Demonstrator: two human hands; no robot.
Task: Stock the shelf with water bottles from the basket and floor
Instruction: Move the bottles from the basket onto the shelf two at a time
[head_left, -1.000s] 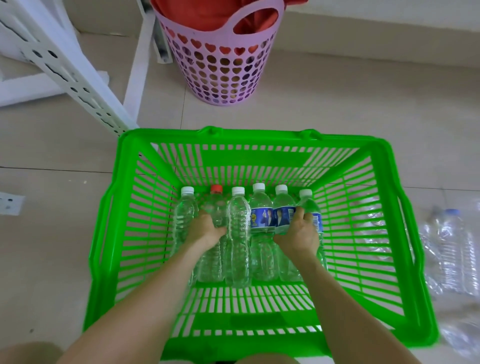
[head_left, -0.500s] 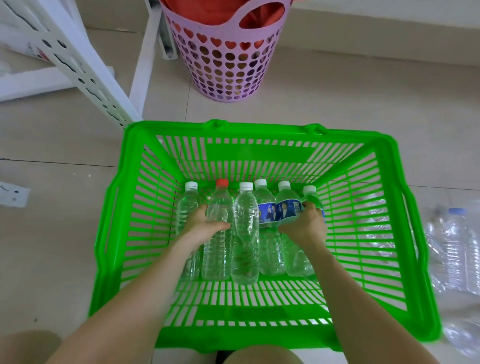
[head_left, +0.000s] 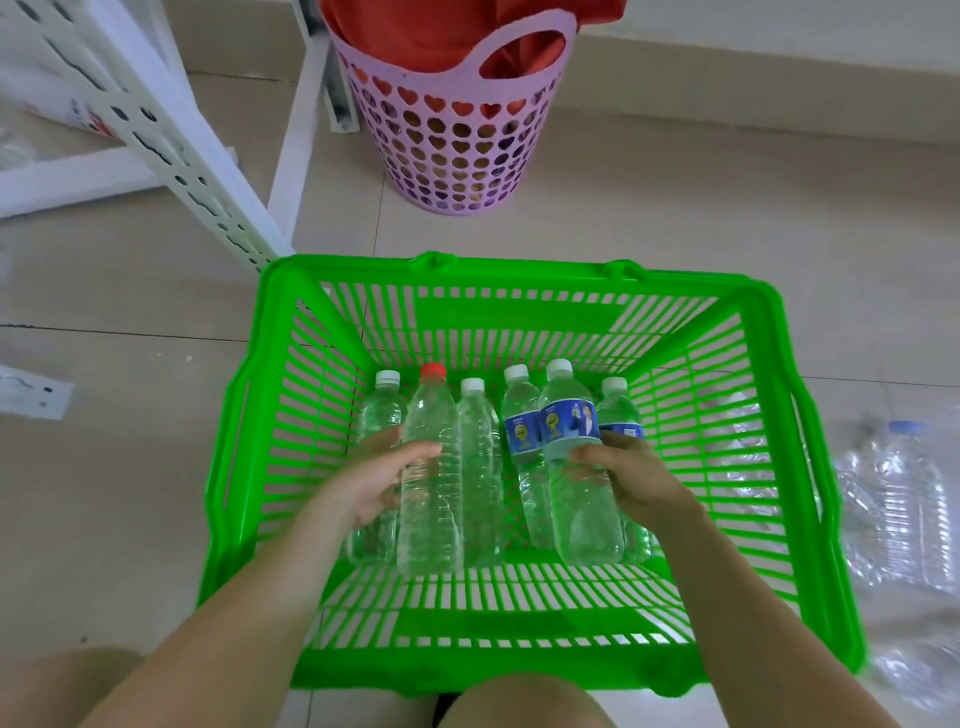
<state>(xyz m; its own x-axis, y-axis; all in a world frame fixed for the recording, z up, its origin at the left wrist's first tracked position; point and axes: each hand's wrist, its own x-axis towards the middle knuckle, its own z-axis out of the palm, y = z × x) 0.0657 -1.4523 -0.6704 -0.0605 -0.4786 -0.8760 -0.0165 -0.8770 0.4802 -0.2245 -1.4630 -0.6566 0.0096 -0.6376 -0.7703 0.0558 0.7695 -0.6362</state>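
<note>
Head view. A green slatted basket (head_left: 519, 670) stands on the tiled floor (head_left: 675, 197) directly in front of the person, its open top facing the camera. Six water bottles lie side by side on the basket bottom, caps pointing away.

The left hand (head_left: 376, 475) is curled around the waist of the red-capped bottle (head_left: 430, 467), thumb across the front and the other digits behind. The right hand (head_left: 631, 475) is wrapped around the blue-labelled bottle (head_left: 576, 478) just below its label. Both held bottles appear raised slightly above their neighbours, which suggests the start of a lift; a mid-body grip keeps each bottle balanced and leaves the cap end free.

Four bottles remain untouched in the row: one at the far left (head_left: 382, 410), one with a white cap between the hands (head_left: 480, 457), a second labelled one (head_left: 522, 431), and one at the far right (head_left: 618, 410) partly hidden behind the right hand.

Further clear bottles (head_left: 904, 499) lie loose on the floor just beside the basket's right wall, blurred at the frame edge. The white perforated shelf frame (head_left: 171, 130), the likely destination, rises at upper left, well apart from the basket. A pink heart-pierced hamper (head_left: 452, 140) holding red cloth stands beyond the basket.
</note>
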